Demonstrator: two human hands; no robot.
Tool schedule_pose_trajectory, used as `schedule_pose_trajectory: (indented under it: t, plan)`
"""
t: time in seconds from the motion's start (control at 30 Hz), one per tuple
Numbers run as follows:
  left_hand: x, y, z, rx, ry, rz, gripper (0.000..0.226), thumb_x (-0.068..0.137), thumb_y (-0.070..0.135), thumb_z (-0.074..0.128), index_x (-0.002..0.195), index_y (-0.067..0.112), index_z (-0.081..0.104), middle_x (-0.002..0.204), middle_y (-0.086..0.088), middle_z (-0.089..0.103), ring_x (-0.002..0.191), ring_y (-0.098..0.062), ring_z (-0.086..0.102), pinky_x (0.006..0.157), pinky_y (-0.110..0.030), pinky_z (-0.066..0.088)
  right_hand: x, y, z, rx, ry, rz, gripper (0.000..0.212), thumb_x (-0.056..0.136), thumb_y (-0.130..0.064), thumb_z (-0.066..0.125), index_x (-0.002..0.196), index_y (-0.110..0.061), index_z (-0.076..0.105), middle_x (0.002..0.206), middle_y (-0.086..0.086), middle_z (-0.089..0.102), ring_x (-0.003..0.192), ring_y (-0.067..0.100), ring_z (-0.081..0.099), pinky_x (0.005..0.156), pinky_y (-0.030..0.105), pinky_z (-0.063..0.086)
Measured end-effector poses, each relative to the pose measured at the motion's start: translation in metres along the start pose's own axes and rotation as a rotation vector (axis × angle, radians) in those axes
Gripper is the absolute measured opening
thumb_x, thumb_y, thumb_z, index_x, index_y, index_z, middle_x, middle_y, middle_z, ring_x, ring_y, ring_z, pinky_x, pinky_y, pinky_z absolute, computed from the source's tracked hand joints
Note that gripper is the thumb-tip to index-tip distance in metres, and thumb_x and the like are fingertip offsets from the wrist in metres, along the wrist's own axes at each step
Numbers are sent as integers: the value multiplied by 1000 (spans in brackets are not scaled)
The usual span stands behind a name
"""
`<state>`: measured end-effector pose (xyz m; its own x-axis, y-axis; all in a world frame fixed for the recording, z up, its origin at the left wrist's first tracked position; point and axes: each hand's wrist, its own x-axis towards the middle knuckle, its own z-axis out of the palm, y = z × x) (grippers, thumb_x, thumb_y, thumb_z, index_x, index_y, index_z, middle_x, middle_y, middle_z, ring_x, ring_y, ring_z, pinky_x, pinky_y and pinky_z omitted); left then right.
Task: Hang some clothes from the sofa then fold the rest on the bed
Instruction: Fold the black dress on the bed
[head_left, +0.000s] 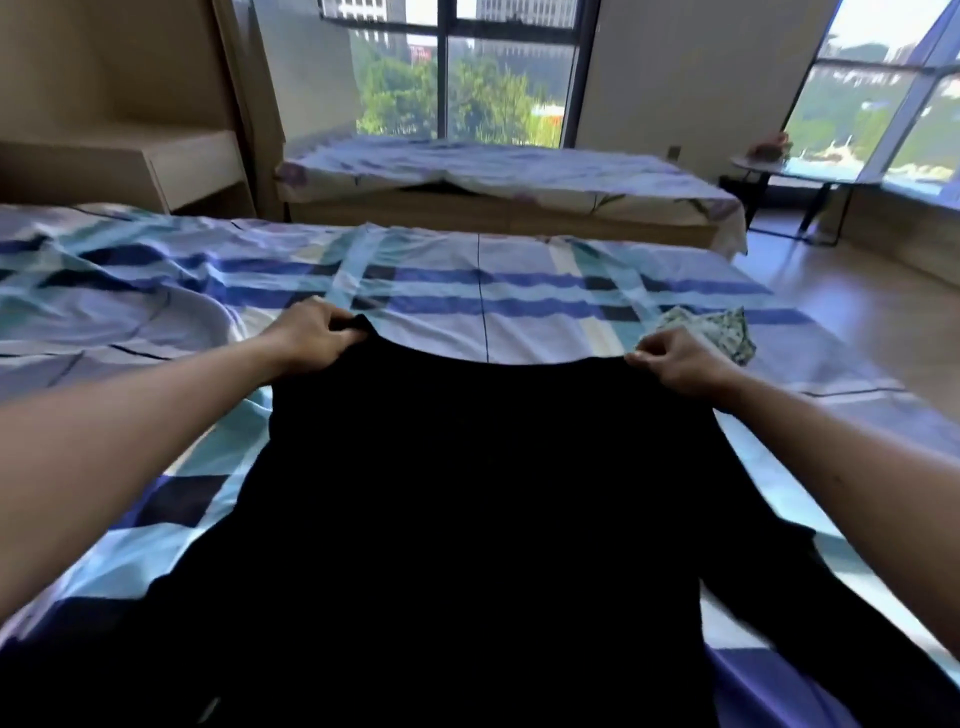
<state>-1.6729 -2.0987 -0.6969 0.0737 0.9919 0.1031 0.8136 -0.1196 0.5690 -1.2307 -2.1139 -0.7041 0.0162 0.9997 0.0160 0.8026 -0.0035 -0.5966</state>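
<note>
Hands (311, 332) (680, 358) on black garment (467, 493), bottom offscreen.

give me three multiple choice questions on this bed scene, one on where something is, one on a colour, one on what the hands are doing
1. Where does the small patterned cloth lie?
A) on the floor
B) on the plaid bed, just beyond the right hand
C) on the far bed

2. What colour is the held garment?
A) white
B) red
C) black

3. How do the left hand and right hand hold it?
A) both grip its far edge
B) only one grips it
C) both lie flat on it

Answers: B, the cloth rests on that bed by the right hand; C, it is plain black; A, fingers of each hand curl on the edge.
</note>
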Motion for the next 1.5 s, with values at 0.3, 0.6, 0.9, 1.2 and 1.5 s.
schedule_pose_trajectory:
  t: [0.3,0.6,0.9,1.2,1.5]
  plan:
    - [11,49,92,538,126,-52,57,88,46,66,132,14,50,140,-18,44,132,-38,37,107,-47,30,10,33,33,-127,53,111,55,97,-39,64,140,-7,49,138,20,54,126,35,53,102,36,41]
    - [-98,217,210,258,-251,601,33,92,40,61,120,23,59,126,-4,52,123,-27,44,102,-41,35,-144,132,-40,40,-224,416,34,93,-33,70,98,1,63,81,16,60,66,25,57,56,27,42]
    - [-174,282,277,358,-520,725,43,94,39,58,134,23,54,136,-4,46,126,-28,45,104,-46,41,-278,151,-64,317,-588,493,15,93,-25,71,84,-14,67,76,5,60,65,13,56,62,23,46]
    - [-175,290,275,350,-500,682,84,94,36,62,160,18,14,167,-9,12,153,-29,12,121,-46,24,-282,169,-135,565,-121,442,15,96,-30,65,90,-16,63,82,7,60,67,15,57,58,27,46]
    - [-164,276,285,489,-588,566,85,95,53,55,161,22,10,169,-2,-1,156,-27,-1,122,-55,17,-320,232,-149,-24,-383,738,19,81,-30,82,67,-20,73,66,-6,50,67,11,42,56,23,33]
